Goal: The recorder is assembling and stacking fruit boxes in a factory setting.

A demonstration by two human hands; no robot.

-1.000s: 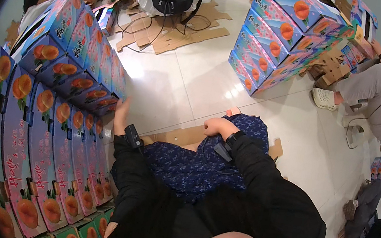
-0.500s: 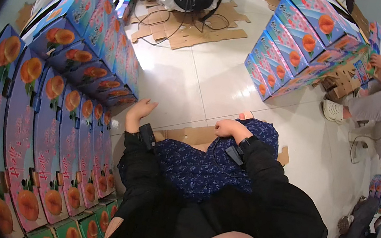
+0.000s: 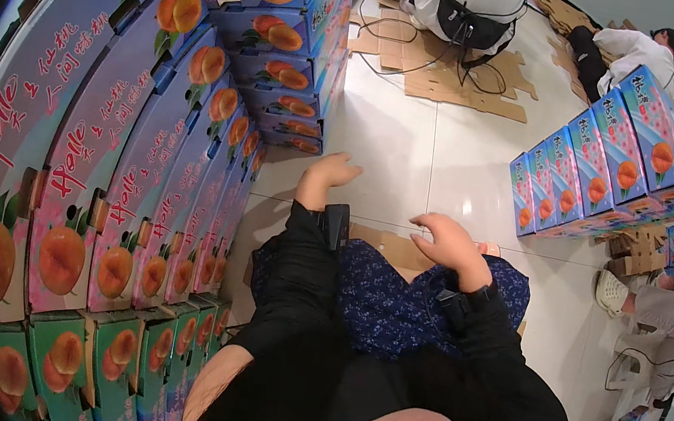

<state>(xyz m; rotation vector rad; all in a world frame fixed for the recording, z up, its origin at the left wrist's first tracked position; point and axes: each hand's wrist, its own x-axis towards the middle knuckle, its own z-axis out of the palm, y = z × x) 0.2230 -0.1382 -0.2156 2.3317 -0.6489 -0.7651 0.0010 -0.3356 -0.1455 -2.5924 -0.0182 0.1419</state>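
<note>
My left hand (image 3: pixel 330 179) is in the air with its fingers stretched out, holding nothing. Closest to it is the stack of blue peach-printed cartons (image 3: pixel 291 127) on my left. In front of my lap my right hand (image 3: pixel 453 246) is lifted, thumb apart from the fingers, with nothing in it. A dark device is strapped at each wrist. Below the hands lie my dark blue floral skirt (image 3: pixel 381 292) and a piece of brown cardboard (image 3: pixel 396 246).
Tall pink-and-blue cartons (image 3: pixel 128 195) wall in my left, above green ones (image 3: pixel 119 370). Another carton stack (image 3: pixel 595 168) stands front right. Flattened cardboard (image 3: pixel 470 91) and cables lie ahead beside a seated person (image 3: pixel 478 4). Other people sit at the right, one handling a carton.
The view has swung left, bringing more of the left cartons in. My right hand has come up off my lap and its fingers have opened. My left hand stays open.
</note>
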